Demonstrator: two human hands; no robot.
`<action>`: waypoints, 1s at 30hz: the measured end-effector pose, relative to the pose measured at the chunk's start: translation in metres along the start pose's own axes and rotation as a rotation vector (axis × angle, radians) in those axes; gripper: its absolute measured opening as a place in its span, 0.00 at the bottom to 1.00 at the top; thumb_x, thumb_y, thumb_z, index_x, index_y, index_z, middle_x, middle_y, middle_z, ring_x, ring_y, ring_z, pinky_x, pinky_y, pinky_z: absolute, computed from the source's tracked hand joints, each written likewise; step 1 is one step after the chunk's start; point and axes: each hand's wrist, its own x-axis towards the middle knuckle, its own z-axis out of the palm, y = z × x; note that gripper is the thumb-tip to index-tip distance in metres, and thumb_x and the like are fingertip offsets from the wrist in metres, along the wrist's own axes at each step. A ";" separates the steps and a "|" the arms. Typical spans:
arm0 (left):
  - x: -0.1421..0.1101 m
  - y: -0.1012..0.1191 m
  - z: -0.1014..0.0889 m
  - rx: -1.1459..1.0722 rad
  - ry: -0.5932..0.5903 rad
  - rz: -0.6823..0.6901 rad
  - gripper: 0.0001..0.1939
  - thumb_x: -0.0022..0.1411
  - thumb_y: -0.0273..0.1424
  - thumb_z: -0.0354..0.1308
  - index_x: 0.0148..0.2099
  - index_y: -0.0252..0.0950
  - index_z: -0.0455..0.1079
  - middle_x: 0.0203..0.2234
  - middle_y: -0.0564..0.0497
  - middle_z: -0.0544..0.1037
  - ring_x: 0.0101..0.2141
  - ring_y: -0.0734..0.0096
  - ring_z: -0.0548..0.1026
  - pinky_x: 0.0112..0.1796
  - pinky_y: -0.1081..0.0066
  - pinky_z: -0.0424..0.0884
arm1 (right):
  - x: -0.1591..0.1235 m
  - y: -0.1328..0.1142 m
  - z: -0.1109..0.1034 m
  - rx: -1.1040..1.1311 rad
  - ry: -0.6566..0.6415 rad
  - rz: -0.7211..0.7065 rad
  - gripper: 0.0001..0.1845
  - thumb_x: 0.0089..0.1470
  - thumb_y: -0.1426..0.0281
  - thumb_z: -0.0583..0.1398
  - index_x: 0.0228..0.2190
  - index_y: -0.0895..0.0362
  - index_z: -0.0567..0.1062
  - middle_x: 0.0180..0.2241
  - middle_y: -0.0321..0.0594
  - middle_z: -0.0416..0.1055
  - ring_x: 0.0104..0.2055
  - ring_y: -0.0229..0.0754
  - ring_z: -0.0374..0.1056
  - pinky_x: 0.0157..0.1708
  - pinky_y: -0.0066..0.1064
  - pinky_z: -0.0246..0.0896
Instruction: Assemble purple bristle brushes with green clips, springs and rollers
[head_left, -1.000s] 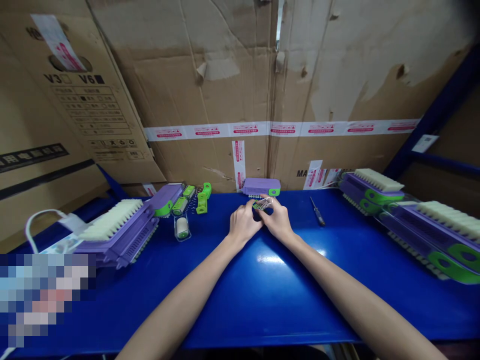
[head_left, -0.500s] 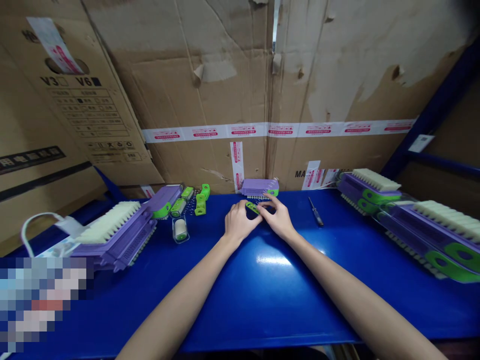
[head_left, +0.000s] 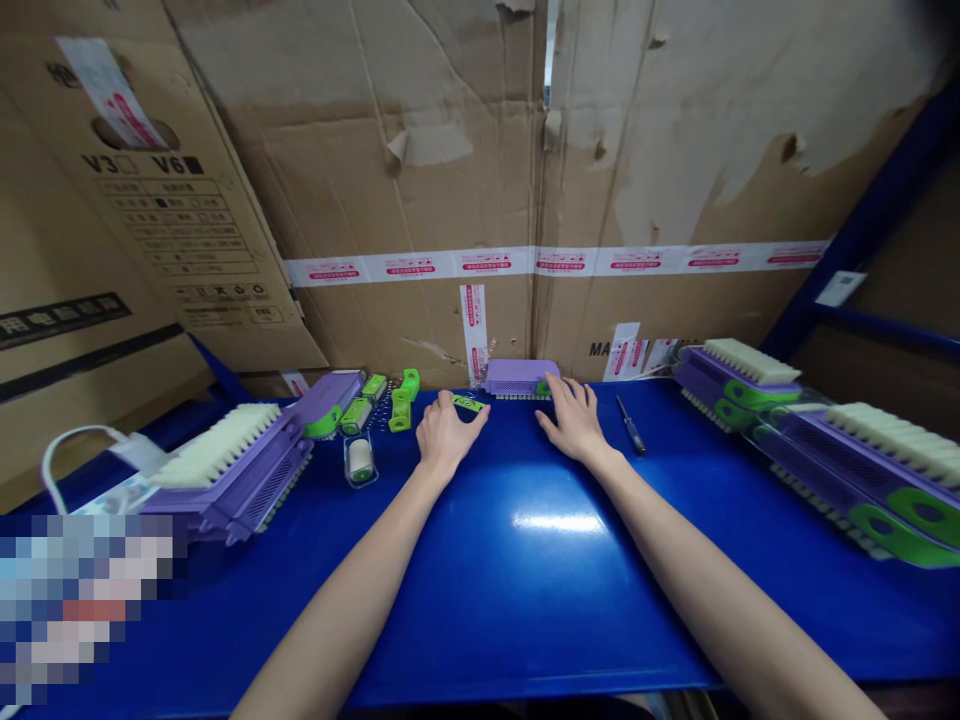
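My left hand (head_left: 444,436) grips a small green plastic piece (head_left: 469,403) between thumb and fingers, just above the blue table. My right hand (head_left: 576,418) is open, thumb and fingers apart, palm down. Its fingertips reach the green end of a purple block with bristles underneath (head_left: 517,376), which stands against the cardboard; whether they touch it I cannot tell. To the left of my left hand lie several loose green parts (head_left: 401,410) and a clear case with a white roll (head_left: 361,460). A screwdriver (head_left: 631,428) rests to the right of my right hand.
Purple blocks with cream bristles stand at the left (head_left: 225,465) and right (head_left: 862,455). A white power strip with a cable (head_left: 142,455) sits at the left. Taped cardboard (head_left: 420,210) walls off the back of the blue table (head_left: 480,610).
My hands have moved apart. The left has shifted left with the green piece; the right has let go of it and moved right to the purple block, its fingers spreading.
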 end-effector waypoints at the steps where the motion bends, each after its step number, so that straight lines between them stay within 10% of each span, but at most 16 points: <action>1: 0.001 -0.001 0.000 -0.001 0.005 -0.003 0.30 0.53 0.54 0.50 0.46 0.34 0.62 0.35 0.42 0.76 0.39 0.54 0.74 0.35 0.63 0.68 | 0.000 0.001 0.000 -0.002 0.014 0.029 0.31 0.55 0.63 0.50 0.59 0.60 0.53 0.57 0.49 0.60 0.58 0.55 0.51 0.57 0.53 0.40; 12: 0.004 -0.007 -0.007 0.086 0.031 0.059 0.31 0.54 0.55 0.47 0.46 0.32 0.63 0.37 0.38 0.74 0.42 0.51 0.72 0.37 0.62 0.68 | 0.001 0.018 -0.007 0.030 0.283 0.400 0.27 0.55 0.57 0.49 0.51 0.59 0.65 0.47 0.54 0.63 0.48 0.56 0.57 0.47 0.51 0.52; 30: 0.003 -0.012 -0.001 0.159 -0.048 0.144 0.36 0.52 0.57 0.49 0.48 0.29 0.64 0.39 0.36 0.73 0.44 0.49 0.70 0.39 0.61 0.66 | 0.000 0.026 0.002 0.318 0.245 0.451 0.27 0.55 0.57 0.48 0.50 0.60 0.65 0.50 0.56 0.58 0.54 0.55 0.58 0.51 0.49 0.56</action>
